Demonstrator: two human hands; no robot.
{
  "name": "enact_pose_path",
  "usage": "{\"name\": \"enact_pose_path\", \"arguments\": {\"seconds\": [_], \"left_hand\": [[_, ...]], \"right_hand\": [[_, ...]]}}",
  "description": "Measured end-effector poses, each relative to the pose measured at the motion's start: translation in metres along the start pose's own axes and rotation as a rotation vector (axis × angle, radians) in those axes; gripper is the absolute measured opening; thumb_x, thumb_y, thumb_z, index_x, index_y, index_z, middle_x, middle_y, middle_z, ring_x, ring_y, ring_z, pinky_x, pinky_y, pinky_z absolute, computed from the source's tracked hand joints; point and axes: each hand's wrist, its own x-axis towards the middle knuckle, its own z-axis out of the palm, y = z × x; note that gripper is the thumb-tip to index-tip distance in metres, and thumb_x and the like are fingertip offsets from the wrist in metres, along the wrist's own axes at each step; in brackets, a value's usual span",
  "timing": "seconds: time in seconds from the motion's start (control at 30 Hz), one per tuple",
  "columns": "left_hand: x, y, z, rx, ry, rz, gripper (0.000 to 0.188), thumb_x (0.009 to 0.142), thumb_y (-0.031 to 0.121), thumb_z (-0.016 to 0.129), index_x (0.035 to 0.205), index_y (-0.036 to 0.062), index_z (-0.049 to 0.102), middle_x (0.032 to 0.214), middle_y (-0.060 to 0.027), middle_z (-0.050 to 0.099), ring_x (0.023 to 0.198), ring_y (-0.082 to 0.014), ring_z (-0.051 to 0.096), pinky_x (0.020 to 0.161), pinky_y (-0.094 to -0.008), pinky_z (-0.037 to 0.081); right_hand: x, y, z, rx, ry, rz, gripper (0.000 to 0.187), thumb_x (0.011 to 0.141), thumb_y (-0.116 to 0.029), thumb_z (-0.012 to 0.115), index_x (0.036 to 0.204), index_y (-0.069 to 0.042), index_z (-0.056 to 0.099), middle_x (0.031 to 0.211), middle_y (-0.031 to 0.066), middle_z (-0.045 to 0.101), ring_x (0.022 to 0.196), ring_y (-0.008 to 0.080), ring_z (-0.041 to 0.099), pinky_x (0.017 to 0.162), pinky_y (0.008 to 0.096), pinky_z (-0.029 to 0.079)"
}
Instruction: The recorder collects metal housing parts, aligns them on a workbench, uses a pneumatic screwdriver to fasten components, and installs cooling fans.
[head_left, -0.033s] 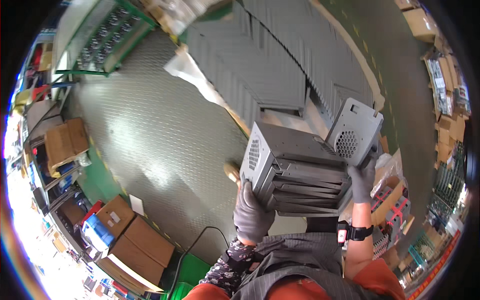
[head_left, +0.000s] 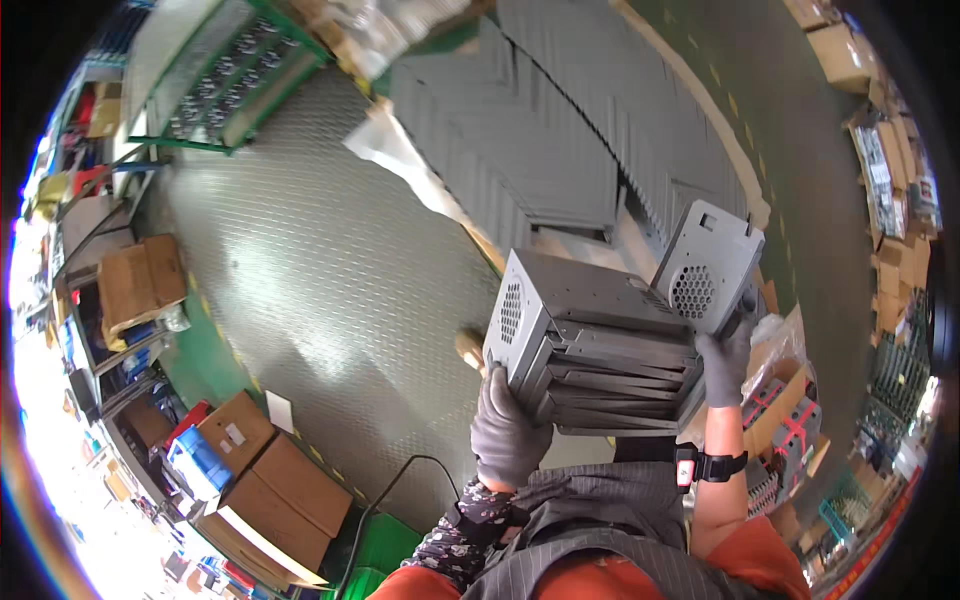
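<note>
A stack of grey sheet-metal cases (head_left: 600,290), bent panels nested with their edges toward me, is held up in front of my body. My left hand (head_left: 508,430), in a grey glove, grips its near left corner, the thumb on the side with round vent holes. At the right end my right hand (head_left: 727,362), also gloved, has its fingers wrapped round the edge, partly hidden behind the metal. An upright grey end panel (head_left: 735,255) with a honeycomb vent rises beside that hand; whether it is joined to the stack I cannot tell.
Beyond the stack, rows of grey metal panels (head_left: 500,130) lie close together on a low base. Cardboard boxes (head_left: 290,490) and a green bin (head_left: 385,550) stand at the lower left. An open carton (head_left: 790,410) is near my right forearm. A green rack (head_left: 235,80) stands far left.
The surroundings have shifted slightly right in the picture. Both hands keep the same hold on the stack, which has barely moved.
</note>
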Motion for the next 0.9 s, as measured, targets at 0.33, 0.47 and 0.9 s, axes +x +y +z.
{"name": "enact_pose_path", "arguments": {"seconds": [0.33, 0.47, 0.9], "left_hand": [[-0.036, -0.035, -0.230, -0.038, 0.163, -0.163, 0.088, 0.062, 0.024, 0.074, 0.130, -0.0022, 0.025, 0.115, -0.0235, 0.050, 0.096, -0.0398, 0.057, 0.073, -0.0448, 0.051], [-0.033, -0.119, -0.277, -0.038, 0.265, -0.303, 0.094, 0.057, 0.021, 0.076, 0.131, -0.0002, 0.022, 0.114, -0.0226, 0.050, 0.092, -0.0407, 0.058, 0.073, -0.0459, 0.050], [-0.017, -0.325, -0.410, -0.167, 0.653, -0.905, 0.083, 0.059, 0.021, 0.073, 0.128, 0.0111, 0.027, 0.110, -0.0195, 0.052, 0.090, -0.0407, 0.060, 0.076, -0.0457, 0.050]], "right_hand": [[-0.071, -0.177, 0.118, -0.200, -0.006, -0.284, 0.051, 0.057, -0.012, 0.068, 0.102, 0.001, 0.046, 0.095, 0.0152, 0.060, 0.088, 0.0287, 0.059, 0.080, 0.0370, 0.046], [-0.085, -0.225, 0.247, -0.227, -0.167, -0.358, 0.052, 0.057, -0.015, 0.072, 0.100, 0.000, 0.048, 0.092, 0.0150, 0.061, 0.085, 0.0294, 0.060, 0.079, 0.0372, 0.046], [-0.190, -0.374, 0.659, -0.553, -0.742, -0.670, 0.058, 0.058, -0.029, 0.076, 0.100, 0.000, 0.048, 0.093, 0.0192, 0.062, 0.087, 0.0339, 0.062, 0.077, 0.0396, 0.048]]}}
